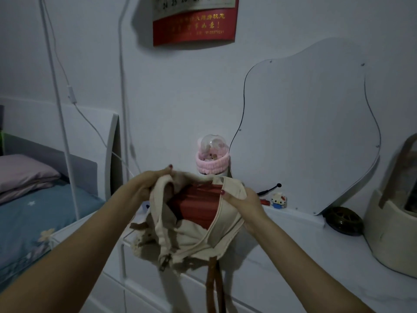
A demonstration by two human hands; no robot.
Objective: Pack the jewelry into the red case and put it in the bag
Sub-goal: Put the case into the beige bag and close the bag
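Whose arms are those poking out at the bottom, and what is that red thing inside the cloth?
There is no machine here. A person wears a camera on the head, so you see their own two arms. The left hand and the right hand each grip an edge of a cream bag, pulling it open above a white dresser. The red thing is the red case, sitting inside the bag. Behind stand a little cat toy and a pink-trimmed dome.

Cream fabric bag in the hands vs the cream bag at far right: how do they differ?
The cream fabric bag is held up, crumpled, mouth open with the red case inside; the cream bag at far right stands upright on the white counter, untouched. Both have brown straps.
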